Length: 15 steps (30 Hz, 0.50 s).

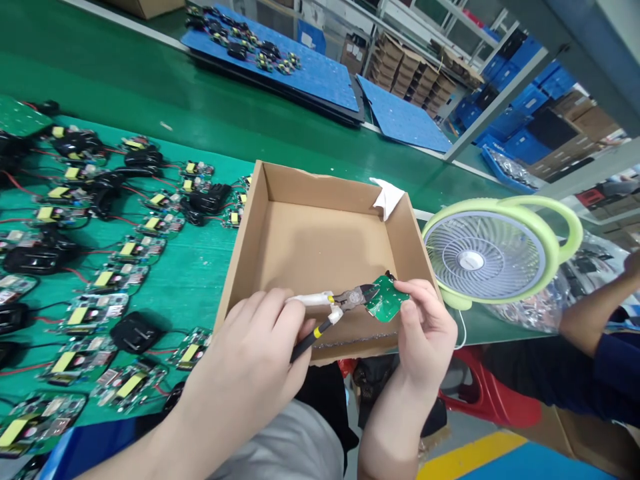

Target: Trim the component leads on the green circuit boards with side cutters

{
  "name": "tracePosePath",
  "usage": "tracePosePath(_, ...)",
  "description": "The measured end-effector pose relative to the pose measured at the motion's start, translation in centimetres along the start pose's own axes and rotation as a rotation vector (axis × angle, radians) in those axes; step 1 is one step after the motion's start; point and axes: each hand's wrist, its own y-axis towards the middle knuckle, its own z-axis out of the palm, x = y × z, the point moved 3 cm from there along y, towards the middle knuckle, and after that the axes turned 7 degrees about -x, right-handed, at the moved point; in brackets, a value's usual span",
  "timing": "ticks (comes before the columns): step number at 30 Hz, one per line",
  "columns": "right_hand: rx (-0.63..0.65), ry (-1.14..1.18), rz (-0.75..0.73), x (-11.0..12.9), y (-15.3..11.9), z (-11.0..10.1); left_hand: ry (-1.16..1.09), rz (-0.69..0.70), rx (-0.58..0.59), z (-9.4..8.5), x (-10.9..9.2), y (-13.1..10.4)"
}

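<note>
My left hand [260,340] is closed around the handles of a pair of cutting pliers [353,297], one handle wrapped in white and the other black with yellow. The jaws of the pliers meet the left edge of a small green circuit board [387,300]. Between thumb and fingers, my right hand [425,327] pinches that board at its right edge, its soldered side facing up. Both hands are above the near side of a shallow cardboard box [320,233]. Dark bits lie along the box's near inner edge.
Rows of wired circuit boards [127,250] with black parts cover the left of the green bench. A green fan [480,257] stands right of the box. Blue sheets [310,73] holding more boards lie at the back. At far right shows another person's arm [600,303].
</note>
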Motion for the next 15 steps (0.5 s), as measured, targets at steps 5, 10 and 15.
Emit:
tracePosePath(5, -0.017, -0.051, 0.051, -0.10, -0.05, -0.04, 0.000, -0.005, -0.029, -0.13, -0.04, 0.05)
tracePosePath(10, -0.017, -0.069, 0.007, 0.02, -0.02, -0.01, 0.009, 0.017, -0.008, -0.03, -0.11, 0.14)
tracePosePath(15, 0.014, -0.052, -0.059, 0.33, -0.10, 0.03, 0.052, 0.059, 0.013, -0.07, -0.19, -0.04)
